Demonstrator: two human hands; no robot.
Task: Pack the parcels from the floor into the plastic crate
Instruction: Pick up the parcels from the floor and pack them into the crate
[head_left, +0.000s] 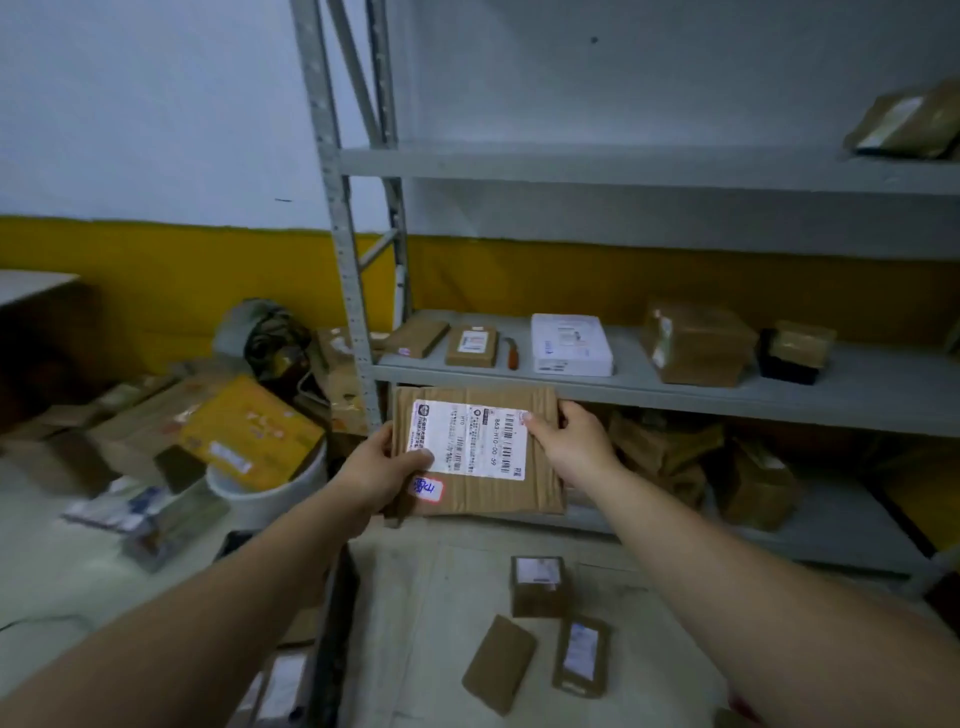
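Note:
I hold a flat brown cardboard parcel with a white shipping label up in front of the shelf. My left hand grips its left edge, thumb on the label. My right hand pinches its upper right corner. Three small brown parcels lie on the floor below: a boxy one, a flat one and a labelled one. A dark edge at the bottom left may be the plastic crate's rim; parcels show inside it, but I cannot tell for sure.
A grey metal shelf rack stands ahead, holding several parcels on its middle and lower shelves. At left, a white bucket with a yellow box and a heap of cartons crowd the floor.

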